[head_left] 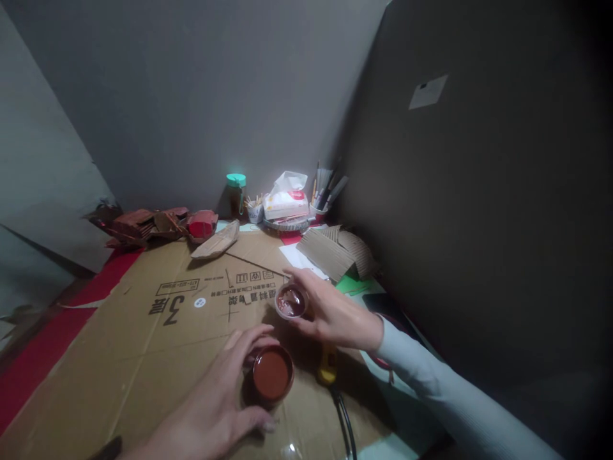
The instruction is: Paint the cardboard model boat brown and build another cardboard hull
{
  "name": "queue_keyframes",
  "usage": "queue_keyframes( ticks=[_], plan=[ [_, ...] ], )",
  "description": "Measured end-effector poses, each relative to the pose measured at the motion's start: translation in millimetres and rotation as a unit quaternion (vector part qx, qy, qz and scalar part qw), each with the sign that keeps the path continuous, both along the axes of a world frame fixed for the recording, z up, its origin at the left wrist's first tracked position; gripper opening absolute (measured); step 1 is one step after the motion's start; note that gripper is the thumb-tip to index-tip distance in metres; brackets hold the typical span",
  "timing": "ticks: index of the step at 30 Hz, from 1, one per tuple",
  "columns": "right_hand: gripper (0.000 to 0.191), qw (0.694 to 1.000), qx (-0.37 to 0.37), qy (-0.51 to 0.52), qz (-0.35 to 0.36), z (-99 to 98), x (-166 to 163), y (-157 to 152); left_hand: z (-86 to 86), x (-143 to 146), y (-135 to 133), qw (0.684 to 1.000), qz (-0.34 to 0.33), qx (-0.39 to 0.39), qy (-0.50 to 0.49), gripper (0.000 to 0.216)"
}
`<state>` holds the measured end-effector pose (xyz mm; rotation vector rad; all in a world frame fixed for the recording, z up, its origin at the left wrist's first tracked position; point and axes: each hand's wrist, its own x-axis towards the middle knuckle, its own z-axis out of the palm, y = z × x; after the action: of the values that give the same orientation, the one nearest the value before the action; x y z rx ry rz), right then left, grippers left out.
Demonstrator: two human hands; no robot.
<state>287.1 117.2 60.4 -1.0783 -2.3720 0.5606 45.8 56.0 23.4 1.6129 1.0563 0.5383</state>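
Note:
My left hand [220, 390] curves around a small round cup [272, 373] of smooth reddish-brown liquid. Its fingers lie along the cup's far left side, and the thumb is at the near side. Just beyond, my right hand [330, 310] grips a small clear plastic cup [291, 301] between thumb and fingers. Dark red residue coats the inside of this cup, which is tilted towards me. Both cups are over a flattened cardboard sheet [158, 358]. Below my right wrist lies a yellow-handled tool [327, 365], partly in shadow.
Corrugated cardboard pieces [330, 252] lie at the right, and red-brown painted pieces [138, 223] at the back left. Along the wall stand a teal-lidded bottle [236, 191], a cup of cotton swabs [255, 209], a tissue pack [287, 203] and a brush holder [320, 209]. A black cable [345, 421] runs nearby.

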Motion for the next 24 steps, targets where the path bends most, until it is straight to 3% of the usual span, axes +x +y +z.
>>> queue_keyframes(
  ticks=[5, 12, 24],
  plan=[
    [0.077, 1.0, -0.009, 0.027, 0.006, 5.7, 7, -17, -2.4, 5, -1, 0.999, 0.029, 0.019, 0.004, 0.073],
    [0.083, 0.999, -0.022, 0.031, 0.01, -3.7, 2, -20, -2.0, -2, 6, 0.997, 0.076, 0.032, -0.012, 0.075],
    [0.08, 0.998, -0.024, 0.042, 0.042, 2.6, -4, -25, -1.2, -9, 10, 0.993, 0.106, 0.02, -0.049, 0.079]
  ],
)
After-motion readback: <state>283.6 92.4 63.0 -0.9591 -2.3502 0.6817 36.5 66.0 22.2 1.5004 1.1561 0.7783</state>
